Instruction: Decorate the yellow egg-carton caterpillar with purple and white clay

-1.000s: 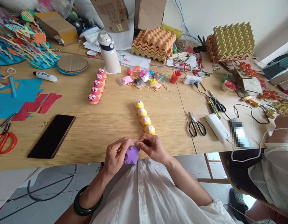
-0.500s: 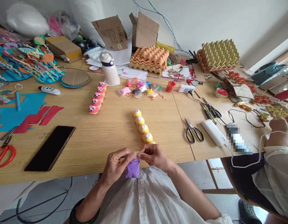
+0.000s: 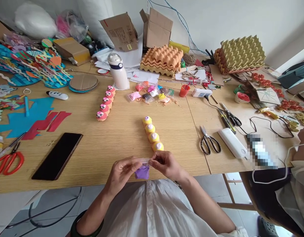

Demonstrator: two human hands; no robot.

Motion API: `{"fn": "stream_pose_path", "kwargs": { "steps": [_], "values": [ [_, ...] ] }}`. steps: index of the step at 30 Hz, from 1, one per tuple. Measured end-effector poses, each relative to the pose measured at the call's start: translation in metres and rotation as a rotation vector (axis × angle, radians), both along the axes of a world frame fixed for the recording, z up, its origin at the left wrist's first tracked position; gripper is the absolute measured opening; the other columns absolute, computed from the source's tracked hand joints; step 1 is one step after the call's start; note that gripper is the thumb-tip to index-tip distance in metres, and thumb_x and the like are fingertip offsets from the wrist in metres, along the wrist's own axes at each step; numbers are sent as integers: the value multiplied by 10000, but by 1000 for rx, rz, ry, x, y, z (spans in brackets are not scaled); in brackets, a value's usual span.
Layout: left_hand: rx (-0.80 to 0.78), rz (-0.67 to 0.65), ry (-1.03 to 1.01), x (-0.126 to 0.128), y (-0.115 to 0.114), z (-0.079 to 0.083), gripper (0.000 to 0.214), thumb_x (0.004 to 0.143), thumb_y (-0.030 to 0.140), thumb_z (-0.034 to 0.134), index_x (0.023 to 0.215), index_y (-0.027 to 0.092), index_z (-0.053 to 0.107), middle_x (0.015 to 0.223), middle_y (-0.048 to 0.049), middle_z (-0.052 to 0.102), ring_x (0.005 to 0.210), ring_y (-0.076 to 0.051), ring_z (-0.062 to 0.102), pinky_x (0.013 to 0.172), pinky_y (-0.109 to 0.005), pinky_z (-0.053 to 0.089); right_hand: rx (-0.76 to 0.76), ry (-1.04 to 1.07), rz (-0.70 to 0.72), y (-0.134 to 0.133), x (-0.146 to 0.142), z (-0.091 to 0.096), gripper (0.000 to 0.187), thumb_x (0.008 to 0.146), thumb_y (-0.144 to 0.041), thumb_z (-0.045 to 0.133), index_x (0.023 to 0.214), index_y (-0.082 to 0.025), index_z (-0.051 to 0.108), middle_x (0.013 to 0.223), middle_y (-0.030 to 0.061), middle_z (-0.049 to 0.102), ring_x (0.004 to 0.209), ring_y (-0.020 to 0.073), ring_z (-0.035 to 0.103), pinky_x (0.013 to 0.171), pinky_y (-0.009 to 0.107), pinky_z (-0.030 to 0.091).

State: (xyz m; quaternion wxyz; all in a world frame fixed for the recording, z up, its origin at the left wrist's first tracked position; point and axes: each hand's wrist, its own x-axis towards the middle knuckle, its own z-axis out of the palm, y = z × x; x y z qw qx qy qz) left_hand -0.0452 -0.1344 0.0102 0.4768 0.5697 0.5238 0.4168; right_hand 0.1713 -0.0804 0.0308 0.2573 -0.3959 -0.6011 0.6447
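Observation:
A small clear plastic bag of purple clay hangs at the table's front edge, before my body. My left hand pinches its top on the left side, thumb against fingers. On the right side, my right hand pinches the same top edge. The bag's upper strip is stretched flat between both hands. Just beyond my right hand lies a row of yellow balls with pale lilac tops; its near end is partly hidden by that hand. Farther left stands a row of pink egg-tray cups with painted faces.
A black phone and red-handled scissors lie to the left. Black-handled scissors and a white power bank are on the right. Bags of coloured clay and a white bottle stand farther back. Another person sits at right.
The purple bag has risen slightly, and its top strip is now spread wider between my hands. My fingertips have moved a little apart. The whole view has shifted slightly.

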Motion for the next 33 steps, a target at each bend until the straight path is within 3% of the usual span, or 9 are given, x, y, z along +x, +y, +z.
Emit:
{"fn": "stream_pose_path", "kwargs": {
  "steps": [2, 6, 10, 13, 15, 17, 20, 28, 33],
  "values": [
    [48, -12, 53, 4, 4, 3, 308, 994, 440, 711, 878, 196, 857, 824, -51, 807, 746, -178, 731, 686, -222, 568, -14, -11, -1, 0, -3, -2, 541, 825, -686, 812, 745, -188, 617, 608, -70, 422, 596, 90, 321, 546, 267, 251],
    [207, 0, 175, 9, 10, 12, 322, 1003, 388, 691, 797, 184, 830, 685, -20, 747, 607, -127, 651, 610, -203, 514, -7, -11, 4, 0, -3, -3, 516, 836, -644, 825, 734, -187, 608, 607, -75, 407, 593, 85, 321, 544, 264, 255],
    [103, 31, 90, 4, 12, 8, 433, 1031, 478, 647, 782, 172, 828, 724, -41, 781, 645, -161, 709, 646, -225, 574, 13, 22, -23, 18, 7, 5, 502, 820, -628, 841, 748, -172, 646, 599, -68, 444, 573, 78, 341, 521, 254, 243],
    [-20, 223, 4, -5, 10, -7, 471, 1053, 539, 599, 925, 167, 857, 876, -81, 841, 771, -206, 794, 780, -271, 652, -50, 85, -215, 51, 22, 9, 532, 769, -678, 842, 789, -174, 672, 559, -81, 452, 511, 65, 310, 481, 242, 199],
    [-54, 307, 4, -10, 7, -19, 478, 1042, 564, 608, 968, 164, 858, 907, -91, 848, 756, -202, 798, 785, -281, 669, -115, 141, -394, 79, 31, 9, 533, 657, -636, 915, 754, -178, 662, 516, -107, 405, 461, 42, 242, 455, 233, 162],
    [-46, 333, 41, -14, 3, -30, 498, 1021, 591, 624, 928, 159, 853, 881, -95, 842, 722, -198, 788, 756, -281, 673, -115, 188, -561, 109, 36, 6, 507, 600, -553, 949, 694, -187, 610, 534, -108, 397, 471, 30, 239, 453, 217, 156],
    [10, 319, 119, -16, 0, -41, 512, 1009, 612, 626, 881, 167, 844, 837, -86, 826, 699, -189, 769, 726, -265, 660, -87, 193, -675, 151, 33, -3, 493, 678, -445, 904, 622, -219, 469, 541, -112, 365, 479, 25, 233, 446, 208, 158],
    [48, 289, 150, -15, 2, -45, 507, 1041, 588, 585, 882, 176, 834, 811, -70, 809, 683, -170, 743, 707, -248, 633, -48, 107, -874, 241, -4, -15, 284, 874, -215, 735, 699, -206, 511, 516, -108, 391, 472, 43, 279, 453, 214, 237],
    [55, 278, 151, -17, 1, -45, 497, 1046, 576, 588, 888, 175, 835, 819, -72, 809, 698, -175, 752, 718, -255, 636, -15, 34, -892, 257, -14, -21, 88, 886, -220, 682, 841, -159, 639, 528, -94, 448, 482, 62, 333, 467, 223, 244]
  ]
}}
